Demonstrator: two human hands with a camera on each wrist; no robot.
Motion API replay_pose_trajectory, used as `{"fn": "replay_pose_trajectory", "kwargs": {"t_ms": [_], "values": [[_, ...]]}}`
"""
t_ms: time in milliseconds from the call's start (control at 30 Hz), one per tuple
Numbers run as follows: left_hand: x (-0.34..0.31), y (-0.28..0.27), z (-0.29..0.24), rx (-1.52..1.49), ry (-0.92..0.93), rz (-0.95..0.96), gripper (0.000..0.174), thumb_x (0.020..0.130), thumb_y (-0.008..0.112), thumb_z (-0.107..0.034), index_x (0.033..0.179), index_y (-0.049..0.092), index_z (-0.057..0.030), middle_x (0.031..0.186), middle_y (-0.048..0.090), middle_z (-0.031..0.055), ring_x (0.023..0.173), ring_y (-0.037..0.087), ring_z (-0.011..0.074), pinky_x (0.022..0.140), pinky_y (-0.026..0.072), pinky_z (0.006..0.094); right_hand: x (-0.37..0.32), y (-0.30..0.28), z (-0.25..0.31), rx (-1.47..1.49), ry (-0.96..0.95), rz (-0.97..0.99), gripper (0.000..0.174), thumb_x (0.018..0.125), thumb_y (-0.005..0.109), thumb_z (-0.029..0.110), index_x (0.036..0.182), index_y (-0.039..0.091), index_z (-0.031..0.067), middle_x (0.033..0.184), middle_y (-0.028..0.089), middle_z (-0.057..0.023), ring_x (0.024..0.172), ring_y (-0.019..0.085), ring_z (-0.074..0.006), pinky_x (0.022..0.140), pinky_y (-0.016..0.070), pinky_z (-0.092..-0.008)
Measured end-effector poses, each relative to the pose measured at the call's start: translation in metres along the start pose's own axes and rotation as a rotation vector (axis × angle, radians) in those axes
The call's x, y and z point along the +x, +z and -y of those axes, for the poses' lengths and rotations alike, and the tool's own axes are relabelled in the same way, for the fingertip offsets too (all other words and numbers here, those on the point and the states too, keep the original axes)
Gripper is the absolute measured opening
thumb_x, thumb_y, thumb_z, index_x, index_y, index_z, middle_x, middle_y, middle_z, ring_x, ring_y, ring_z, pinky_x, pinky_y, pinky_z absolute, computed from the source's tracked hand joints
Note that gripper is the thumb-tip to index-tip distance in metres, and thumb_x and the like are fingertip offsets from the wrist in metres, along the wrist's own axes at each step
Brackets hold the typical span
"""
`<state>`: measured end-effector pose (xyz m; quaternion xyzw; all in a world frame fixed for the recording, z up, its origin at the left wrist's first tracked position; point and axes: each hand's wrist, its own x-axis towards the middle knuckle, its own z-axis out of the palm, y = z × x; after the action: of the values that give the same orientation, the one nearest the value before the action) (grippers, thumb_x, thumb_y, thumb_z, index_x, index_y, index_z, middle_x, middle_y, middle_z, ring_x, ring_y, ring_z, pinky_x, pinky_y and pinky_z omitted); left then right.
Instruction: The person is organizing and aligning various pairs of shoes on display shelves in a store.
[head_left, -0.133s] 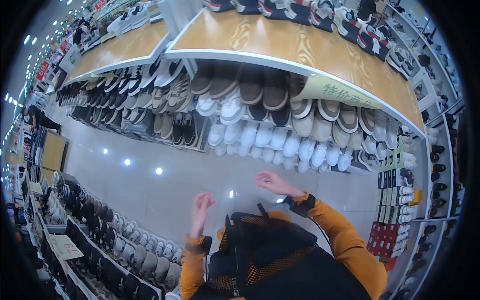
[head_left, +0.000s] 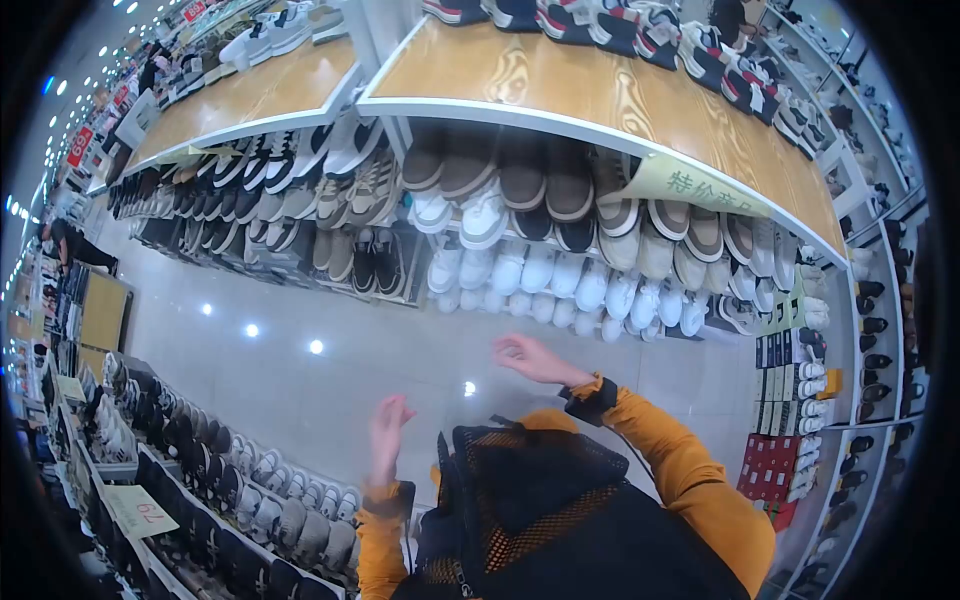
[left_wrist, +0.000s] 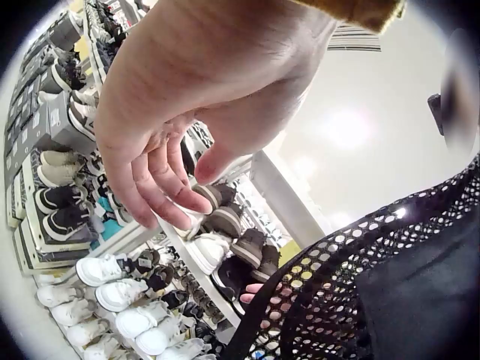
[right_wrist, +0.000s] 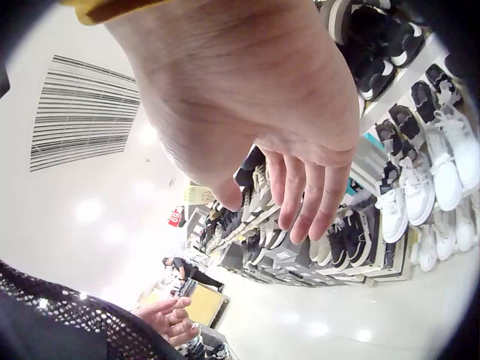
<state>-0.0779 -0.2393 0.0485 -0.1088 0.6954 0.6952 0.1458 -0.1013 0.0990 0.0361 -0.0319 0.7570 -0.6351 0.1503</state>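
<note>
My left hand (head_left: 387,438) is held in front of the body over the aisle, a little blurred, its fingers loosely bent around nothing. Further forward and to the right, my right hand (head_left: 537,360) also hangs in the air, empty, with relaxed fingers. Nearest to it are rows of white shoes (head_left: 590,290) on the low rack beyond. In the left wrist view the thumb and fingers (left_wrist: 161,191) hang apart with shoes behind them. The right wrist view shows loosely bent fingers (right_wrist: 304,199), with nothing between them and the thumb.
A wooden-topped display shelf (head_left: 560,80) with sneakers and a paper sign (head_left: 700,190) runs across the front. Another shoe rack (head_left: 250,470) lines the left, with a price card (head_left: 140,510). Red boxes (head_left: 768,468) stack at right. A person (head_left: 75,245) bends far left.
The view has shifted slightly, so the shelf sits a little further right. My right hand moved a little left and forward; my left hand moved slightly left and back toward the body.
</note>
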Motion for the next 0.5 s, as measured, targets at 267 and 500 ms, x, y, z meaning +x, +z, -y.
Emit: {"fn": "replay_pose_trajectory", "kwargs": {"t_ms": [267,500], "values": [[0.032,-0.045,-0.052,0.007,-0.031,0.008,0.029,0.102,0.057,-0.021,0.120,0.061,0.0014,0.097,0.067,0.0088,0.093,0.067,0.0170,0.092,0.0529,0.0316,0.069,0.052,0.033,0.044,0.029,0.089,0.043,0.097,0.066,0.030,0.126,0.057,0.0009,0.113,0.066,-0.0093,0.097,0.063,-0.0170,0.087,0.0516,-0.0312],[0.136,-0.092,-0.114,-0.005,-0.007,0.121,0.027,0.103,0.054,-0.018,0.124,0.057,-0.0004,0.101,0.068,0.0104,0.098,0.066,0.0176,0.095,0.0509,0.0319,0.184,0.087,0.064,0.064,0.084,0.117,0.041,0.096,0.067,0.030,0.123,0.058,0.0009,0.112,0.066,-0.0090,0.099,0.064,-0.0166,0.087,0.0515,-0.0305]]}}
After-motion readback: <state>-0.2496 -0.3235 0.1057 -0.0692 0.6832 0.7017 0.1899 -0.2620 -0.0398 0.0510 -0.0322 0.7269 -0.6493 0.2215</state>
